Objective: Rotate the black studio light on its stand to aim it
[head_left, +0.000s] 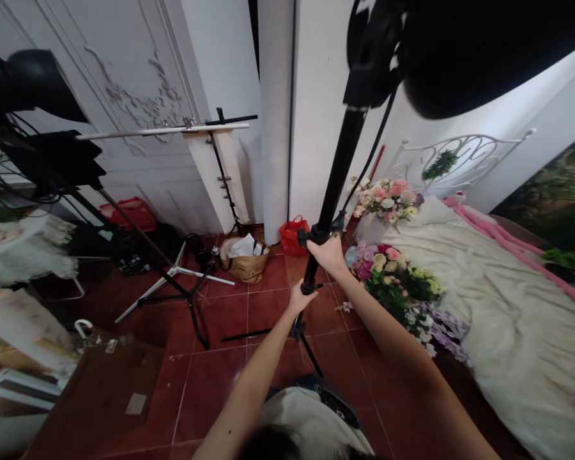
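Right in front of me a black light stand (342, 160) rises from the tiled floor, its legs spread near my feet. My left hand (301, 299) is wrapped round the pole low down, by a lower collar. Higher up, my right hand (329, 254) closes on the pole at the upper collar and its knob, with part of the fingers hidden behind it. At the top sits a large black studio light (460, 57), cut off by the frame edge. A black cable (374, 147) hangs from the light alongside the pole.
To the right are artificial flowers (388, 268) and a bed (508, 306) with pale bedding. Another studio light (43, 83) stands at left. A woven bag (246, 268) and red bag (293, 235) lie ahead. A cardboard box (105, 390) is at lower left.
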A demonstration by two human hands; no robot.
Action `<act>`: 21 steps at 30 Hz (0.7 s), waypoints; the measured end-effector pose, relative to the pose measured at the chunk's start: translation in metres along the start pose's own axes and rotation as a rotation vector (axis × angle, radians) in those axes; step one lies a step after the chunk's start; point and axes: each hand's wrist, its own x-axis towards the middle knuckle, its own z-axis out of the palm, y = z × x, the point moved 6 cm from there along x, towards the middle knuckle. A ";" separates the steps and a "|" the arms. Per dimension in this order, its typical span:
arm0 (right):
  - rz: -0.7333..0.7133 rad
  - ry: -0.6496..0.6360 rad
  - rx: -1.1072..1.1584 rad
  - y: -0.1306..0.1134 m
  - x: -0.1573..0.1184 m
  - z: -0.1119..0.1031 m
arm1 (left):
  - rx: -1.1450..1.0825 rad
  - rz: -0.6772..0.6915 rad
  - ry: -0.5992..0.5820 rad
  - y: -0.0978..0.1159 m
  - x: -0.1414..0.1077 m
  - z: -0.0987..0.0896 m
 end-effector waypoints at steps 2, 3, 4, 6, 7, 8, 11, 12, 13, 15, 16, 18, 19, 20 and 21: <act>-0.004 -0.146 0.025 0.015 -0.006 0.004 | -0.022 -0.036 0.012 -0.012 0.005 0.001; 0.003 -0.192 0.038 0.023 -0.009 0.005 | -0.033 -0.053 0.019 -0.017 0.007 0.001; 0.016 -0.215 0.048 0.030 -0.013 0.007 | -0.044 -0.063 0.020 -0.021 0.009 0.002; 0.060 -0.198 0.054 0.045 -0.022 0.009 | -0.056 -0.068 0.005 -0.027 0.013 0.004; 0.090 -0.166 0.049 0.052 -0.028 0.011 | -0.055 -0.069 -0.003 -0.029 0.014 0.005; 0.124 -0.126 0.040 0.059 -0.034 0.013 | -0.051 -0.073 -0.005 -0.030 0.014 0.005; 0.230 -0.023 0.017 0.082 -0.058 0.021 | -0.050 -0.097 0.014 -0.033 0.015 0.003; 0.259 -0.005 0.017 0.091 -0.067 0.025 | -0.061 -0.102 0.018 -0.033 0.015 0.002; 0.283 0.002 0.020 0.100 -0.074 0.028 | -0.075 -0.103 0.019 -0.033 0.015 0.002; 0.311 -0.022 0.036 0.118 -0.085 0.033 | -0.098 -0.096 0.014 -0.033 0.016 0.002; 0.316 -0.048 0.048 0.126 -0.089 0.035 | -0.102 -0.094 0.010 -0.034 0.016 0.003; 0.318 -0.122 0.085 0.139 -0.094 0.037 | -0.104 -0.095 -0.004 -0.037 0.017 0.004; 0.319 -0.158 0.110 0.144 -0.095 0.037 | -0.103 -0.097 -0.009 -0.039 0.018 0.004; 0.320 -0.190 0.136 0.148 -0.095 0.037 | -0.103 -0.101 -0.014 -0.040 0.018 0.005; 0.323 -0.218 0.160 0.150 -0.094 0.037 | -0.107 -0.103 -0.016 -0.041 0.018 0.005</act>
